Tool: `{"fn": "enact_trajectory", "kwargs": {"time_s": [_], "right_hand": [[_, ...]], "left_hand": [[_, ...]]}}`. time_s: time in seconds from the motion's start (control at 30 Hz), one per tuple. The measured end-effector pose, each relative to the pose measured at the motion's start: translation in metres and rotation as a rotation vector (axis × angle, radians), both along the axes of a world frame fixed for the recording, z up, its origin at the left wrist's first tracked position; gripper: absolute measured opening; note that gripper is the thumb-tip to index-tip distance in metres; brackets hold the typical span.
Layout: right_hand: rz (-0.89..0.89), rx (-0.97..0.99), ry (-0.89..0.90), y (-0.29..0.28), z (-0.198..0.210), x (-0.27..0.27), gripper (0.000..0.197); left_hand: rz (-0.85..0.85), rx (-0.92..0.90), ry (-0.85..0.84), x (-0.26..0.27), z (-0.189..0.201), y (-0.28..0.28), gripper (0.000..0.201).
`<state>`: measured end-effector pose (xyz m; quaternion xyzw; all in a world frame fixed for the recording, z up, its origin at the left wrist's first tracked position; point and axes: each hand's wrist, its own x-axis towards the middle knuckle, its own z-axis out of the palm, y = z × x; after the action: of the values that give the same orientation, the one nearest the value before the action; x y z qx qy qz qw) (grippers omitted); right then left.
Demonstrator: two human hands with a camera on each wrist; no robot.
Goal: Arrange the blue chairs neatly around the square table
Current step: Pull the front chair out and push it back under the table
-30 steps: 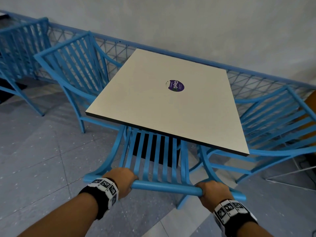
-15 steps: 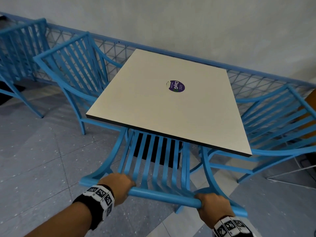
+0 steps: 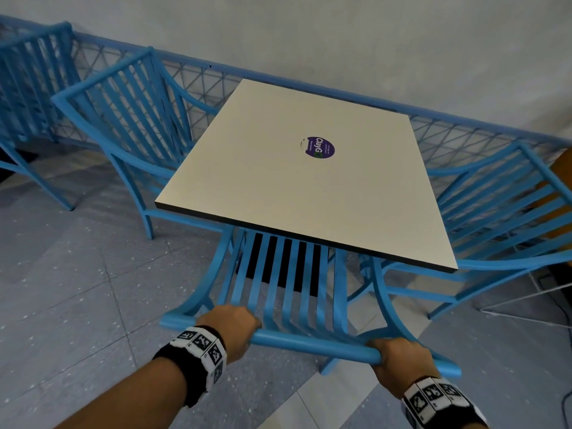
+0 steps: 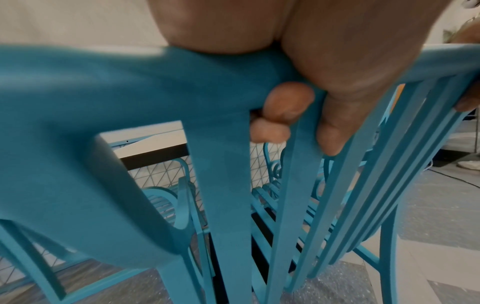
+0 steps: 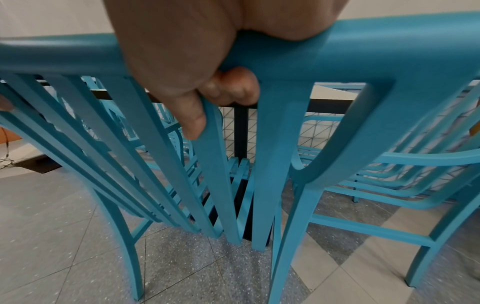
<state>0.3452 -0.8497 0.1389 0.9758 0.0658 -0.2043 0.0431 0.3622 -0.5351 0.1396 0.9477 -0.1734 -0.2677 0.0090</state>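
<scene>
A blue slatted chair (image 3: pixel 288 292) stands at the near side of the square white table (image 3: pixel 294 187), its seat tucked under the tabletop. My left hand (image 3: pixel 230 325) grips the left part of its top rail (image 3: pixel 312 343); the left wrist view shows the fingers (image 4: pixel 283 102) curled round the rail (image 4: pixel 103 72). My right hand (image 3: pixel 399 356) grips the rail near its right end, fingers (image 5: pixel 231 86) wrapped under the bar (image 5: pixel 363 41). A second blue chair (image 3: pixel 130 125) stands at the table's left side and a third (image 3: pixel 507 212) at its right.
A blue mesh railing (image 3: pixel 464 140) runs along the wall behind the table. Another blue chair (image 3: pixel 28 97) stands at the far left. A purple round sticker (image 3: pixel 318 148) marks the tabletop. White wire legs and a cable (image 3: pixel 535 308) lie at the right. Grey tiled floor (image 3: pixel 77 289) lies open at the left.
The near chair's top rail and both hands shifted slightly down and toward me, then came up a little again. Both grips held throughout.
</scene>
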Motion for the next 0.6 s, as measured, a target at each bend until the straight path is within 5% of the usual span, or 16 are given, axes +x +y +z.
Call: {"fn": "enact_trajectory", "kwargs": {"time_s": [0.6], "right_hand": [[0.004, -0.010, -0.012, 0.014, 0.000, 0.035, 0.019]], "left_hand": [[-0.041, 0.066, -0.004, 0.054, 0.004, 0.013, 0.028]]}}
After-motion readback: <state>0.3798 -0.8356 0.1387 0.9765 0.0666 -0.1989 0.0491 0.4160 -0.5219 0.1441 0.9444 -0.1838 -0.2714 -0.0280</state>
